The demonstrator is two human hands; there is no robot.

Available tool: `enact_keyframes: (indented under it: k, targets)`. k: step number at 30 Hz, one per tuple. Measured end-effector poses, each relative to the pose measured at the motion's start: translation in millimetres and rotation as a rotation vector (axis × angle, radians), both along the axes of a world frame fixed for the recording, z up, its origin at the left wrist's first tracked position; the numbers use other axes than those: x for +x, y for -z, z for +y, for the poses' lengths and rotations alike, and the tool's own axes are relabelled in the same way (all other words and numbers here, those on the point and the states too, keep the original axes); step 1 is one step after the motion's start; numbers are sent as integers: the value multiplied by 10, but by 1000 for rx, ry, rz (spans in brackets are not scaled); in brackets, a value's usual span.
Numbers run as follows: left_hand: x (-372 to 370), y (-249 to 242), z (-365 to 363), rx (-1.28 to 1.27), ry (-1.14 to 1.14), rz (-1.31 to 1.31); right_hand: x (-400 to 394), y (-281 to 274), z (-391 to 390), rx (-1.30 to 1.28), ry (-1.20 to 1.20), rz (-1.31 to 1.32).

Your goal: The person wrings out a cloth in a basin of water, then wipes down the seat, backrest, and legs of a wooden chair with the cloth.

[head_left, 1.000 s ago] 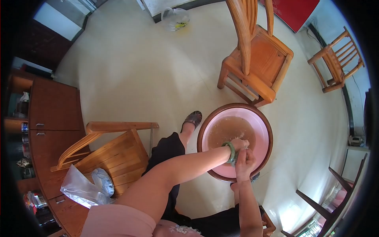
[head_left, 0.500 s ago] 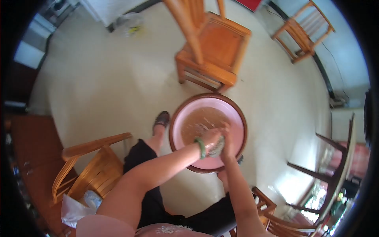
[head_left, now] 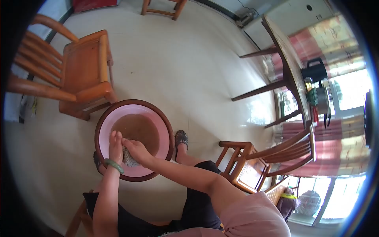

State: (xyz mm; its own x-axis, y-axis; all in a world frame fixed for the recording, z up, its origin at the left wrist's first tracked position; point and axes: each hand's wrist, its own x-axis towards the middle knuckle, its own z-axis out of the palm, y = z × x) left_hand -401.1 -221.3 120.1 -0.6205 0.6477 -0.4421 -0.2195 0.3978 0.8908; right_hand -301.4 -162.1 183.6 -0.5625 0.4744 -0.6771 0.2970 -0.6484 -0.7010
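Note:
Over a pink basin [head_left: 162,132] with a brown rim, my two hands come together near its front side. My left hand [head_left: 115,144], with a green bangle at the wrist, points away from me. My right hand [head_left: 136,149] reaches in from the right, its fingers meeting the left. Between the palms they clasp a grey-white, rough-textured cloth-like wad [head_left: 130,158], partly hidden by the hands. Murky brown water [head_left: 140,128] fills the bottom of the basin.
A wooden chair [head_left: 85,67] stands close behind the basin, left. Another wooden chair [head_left: 244,168] is at the right, beside a dark-legged table [head_left: 282,51] bearing a black pot [head_left: 314,72]. Sandalled feet [head_left: 181,138] flank the basin. Patterned curtains [head_left: 331,43] hang far right.
The view has swung to the right, so the basin and chair now appear further left and more of the table and window shows. Both hands still clasp the wad over the basin.

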Motion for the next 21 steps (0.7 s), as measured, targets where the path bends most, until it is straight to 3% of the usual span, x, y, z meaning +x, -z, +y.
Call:
enact_keyframes:
  k: [5, 6, 7, 8, 9, 11, 13, 15, 16, 17, 19, 21]
  targets:
    - [-164, -33, -93, -101, 134, -61, 11, 24, 59, 240, -11, -41]
    - [-163, -167, -100, -100, 168, -245, 47, -327, 144, 159, 18, -2]
    - [-165, -305, -105, -102, 199, -428, 64, -279, 170, 150, 40, -8]
    - [-157, -370, -104, -103, 221, -610, 51, -221, 192, 284, 34, 58]
    - [-142, -372, -132, -115, 229, -613, 27, -176, 200, 416, 24, 125]
    - [-116, -378, -232, 267, 395, -1193, 8, -226, 221, 482, 33, 172]
    - [-100, -440, -246, 382, 467, -1220, 44, -360, 301, 681, -240, 353]
    - [-119, -534, -206, 500, 676, -1084, 1, -283, 204, 706, -241, 472]
    - [14, -787, -126, 514, 573, -1165, -19, -255, 160, 741, -246, 593]
    - [8, -764, -165, 501, 570, -1167, -4, -319, 141, 732, -238, 594]
    - [-78, -655, -265, 468, 589, -1144, 70, -517, 135, 288, -381, 634]
    - [-29, -572, -310, 439, 610, -1130, 104, -490, 119, 178, -369, 640]
